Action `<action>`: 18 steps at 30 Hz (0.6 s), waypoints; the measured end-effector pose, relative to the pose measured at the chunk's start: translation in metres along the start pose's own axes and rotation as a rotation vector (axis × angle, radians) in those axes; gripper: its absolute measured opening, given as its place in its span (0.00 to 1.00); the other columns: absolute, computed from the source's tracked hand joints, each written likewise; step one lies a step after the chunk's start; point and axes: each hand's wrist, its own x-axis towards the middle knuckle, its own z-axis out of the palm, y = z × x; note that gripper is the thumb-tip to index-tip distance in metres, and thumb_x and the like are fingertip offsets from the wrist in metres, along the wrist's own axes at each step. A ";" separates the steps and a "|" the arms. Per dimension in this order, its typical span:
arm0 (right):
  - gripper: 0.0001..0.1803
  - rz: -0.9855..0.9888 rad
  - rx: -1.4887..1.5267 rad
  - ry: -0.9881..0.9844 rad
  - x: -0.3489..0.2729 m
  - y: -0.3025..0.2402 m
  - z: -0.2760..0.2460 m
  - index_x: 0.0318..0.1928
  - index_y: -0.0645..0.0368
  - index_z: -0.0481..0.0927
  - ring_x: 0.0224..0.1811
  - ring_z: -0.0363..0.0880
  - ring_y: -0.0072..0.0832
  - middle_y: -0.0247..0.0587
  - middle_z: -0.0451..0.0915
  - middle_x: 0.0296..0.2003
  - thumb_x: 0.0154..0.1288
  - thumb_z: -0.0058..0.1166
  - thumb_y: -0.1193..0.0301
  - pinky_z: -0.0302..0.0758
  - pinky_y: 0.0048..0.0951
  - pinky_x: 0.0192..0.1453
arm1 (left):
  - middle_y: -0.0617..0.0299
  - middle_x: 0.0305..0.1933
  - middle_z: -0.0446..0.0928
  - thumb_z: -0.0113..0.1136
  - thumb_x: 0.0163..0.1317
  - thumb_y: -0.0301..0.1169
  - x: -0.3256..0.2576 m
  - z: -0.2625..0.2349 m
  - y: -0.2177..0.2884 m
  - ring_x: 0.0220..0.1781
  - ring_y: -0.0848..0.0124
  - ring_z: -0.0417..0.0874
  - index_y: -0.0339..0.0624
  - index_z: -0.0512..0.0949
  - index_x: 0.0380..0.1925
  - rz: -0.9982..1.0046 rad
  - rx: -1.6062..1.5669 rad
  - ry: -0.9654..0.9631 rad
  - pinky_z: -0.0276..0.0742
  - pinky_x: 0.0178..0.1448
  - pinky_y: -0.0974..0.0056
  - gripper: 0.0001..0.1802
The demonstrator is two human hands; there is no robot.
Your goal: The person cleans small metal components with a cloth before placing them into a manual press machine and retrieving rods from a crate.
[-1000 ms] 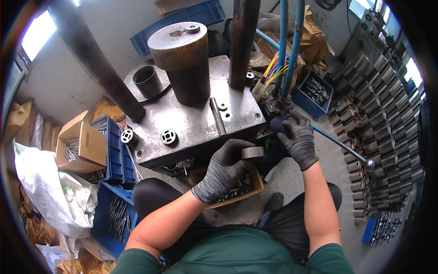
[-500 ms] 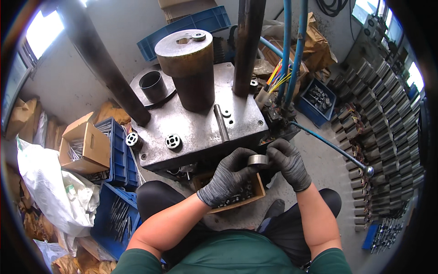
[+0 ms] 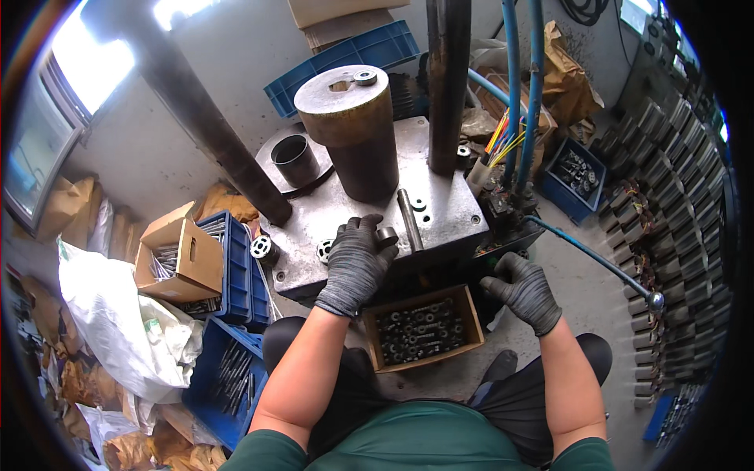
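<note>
In my gloved left hand (image 3: 353,263) is a short metal ring (image 3: 386,236), pinched between thumb and fingers over the front of the steel press bed (image 3: 302,271). A round slotted metal part (image 3: 323,250) is partly hidden behind that hand. Another slotted part (image 3: 265,250) sits at the bed's left corner. To the right of the ring a metal rod (image 3: 409,220) lies beside a small washer-like part (image 3: 419,205). My gloved right hand (image 3: 525,293) hovers right of the bed's front, thumb and fingers apart, with nothing visible in it.
A box of small metal parts (image 3: 424,366) stands on the floor below the bed. The thick ram (image 3: 369,157) and steel columns (image 3: 452,102) rise from the bed. A ball-ended lever (image 3: 654,300) juts out at right. Blue crates (image 3: 206,377) flank the left; stacked metal parts (image 3: 667,204) line the right.
My left hand has carried the ring forward and left, over the bed. My right hand has let go of the ring and drawn apart to the right. The view has shifted.
</note>
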 end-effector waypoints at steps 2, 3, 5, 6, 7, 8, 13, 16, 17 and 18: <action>0.20 0.053 0.100 -0.010 0.002 0.012 0.004 0.36 0.64 0.82 0.31 0.78 0.25 0.42 0.82 0.28 0.59 0.77 0.61 0.80 0.34 0.40 | 0.47 0.53 0.82 0.75 0.62 0.33 0.004 0.013 -0.019 0.56 0.54 0.84 0.41 0.78 0.62 -0.007 -0.177 0.081 0.80 0.64 0.53 0.29; 0.21 0.109 0.195 -0.022 0.003 0.018 0.006 0.35 0.64 0.82 0.30 0.78 0.25 0.42 0.82 0.27 0.59 0.77 0.60 0.80 0.34 0.40 | 0.48 0.55 0.82 0.75 0.63 0.32 0.007 0.014 -0.025 0.57 0.56 0.84 0.41 0.77 0.63 -0.015 -0.360 0.160 0.79 0.64 0.54 0.29; 0.21 0.115 0.223 -0.017 0.003 0.020 0.008 0.33 0.63 0.82 0.30 0.78 0.24 0.41 0.82 0.26 0.58 0.78 0.60 0.80 0.34 0.39 | 0.49 0.53 0.84 0.74 0.65 0.34 0.007 0.010 -0.037 0.54 0.61 0.85 0.38 0.79 0.58 0.020 -0.389 0.197 0.81 0.59 0.56 0.24; 0.20 0.119 0.248 -0.016 0.004 0.021 0.008 0.32 0.62 0.82 0.29 0.77 0.23 0.41 0.82 0.25 0.58 0.78 0.59 0.80 0.34 0.38 | 0.49 0.50 0.84 0.73 0.66 0.35 0.008 0.007 -0.040 0.51 0.62 0.85 0.37 0.81 0.55 -0.058 -0.439 0.126 0.81 0.56 0.55 0.21; 0.20 0.119 0.249 -0.016 0.005 0.019 0.008 0.32 0.62 0.82 0.29 0.77 0.23 0.41 0.82 0.25 0.58 0.78 0.59 0.80 0.34 0.38 | 0.50 0.47 0.85 0.72 0.67 0.36 0.009 0.005 -0.043 0.48 0.62 0.85 0.36 0.82 0.52 -0.136 -0.488 0.055 0.82 0.53 0.55 0.19; 0.22 0.152 0.229 -0.046 0.006 0.015 0.008 0.33 0.62 0.82 0.30 0.77 0.22 0.39 0.82 0.26 0.61 0.77 0.56 0.79 0.33 0.38 | 0.47 0.42 0.85 0.70 0.69 0.42 0.010 0.006 -0.045 0.44 0.49 0.86 0.38 0.83 0.49 -0.204 -0.397 0.017 0.81 0.53 0.48 0.19; 0.26 0.095 0.494 -0.042 0.008 0.013 0.011 0.36 0.61 0.83 0.31 0.76 0.20 0.35 0.81 0.30 0.70 0.69 0.47 0.78 0.30 0.37 | 0.49 0.42 0.82 0.77 0.62 0.42 0.005 0.005 -0.012 0.45 0.55 0.86 0.38 0.82 0.55 -0.064 -0.131 0.057 0.83 0.52 0.51 0.27; 0.29 0.046 0.464 -0.062 0.007 0.019 0.015 0.38 0.61 0.83 0.32 0.75 0.19 0.31 0.79 0.32 0.76 0.62 0.43 0.77 0.29 0.39 | 0.48 0.45 0.82 0.79 0.57 0.39 0.005 0.010 -0.016 0.48 0.53 0.86 0.42 0.79 0.61 0.063 -0.032 0.155 0.83 0.55 0.50 0.32; 0.27 0.025 0.446 -0.021 0.006 0.015 0.017 0.38 0.61 0.83 0.32 0.75 0.20 0.33 0.79 0.31 0.77 0.61 0.47 0.77 0.29 0.40 | 0.48 0.46 0.82 0.79 0.56 0.36 0.005 0.009 -0.014 0.49 0.52 0.86 0.43 0.78 0.62 0.054 -0.028 0.107 0.83 0.56 0.50 0.34; 0.24 0.009 0.426 0.015 0.006 0.012 0.019 0.39 0.62 0.83 0.32 0.75 0.21 0.35 0.79 0.30 0.78 0.61 0.50 0.77 0.29 0.41 | 0.47 0.47 0.82 0.80 0.54 0.34 0.005 0.009 -0.014 0.50 0.52 0.87 0.44 0.78 0.64 0.040 -0.027 0.056 0.84 0.57 0.50 0.36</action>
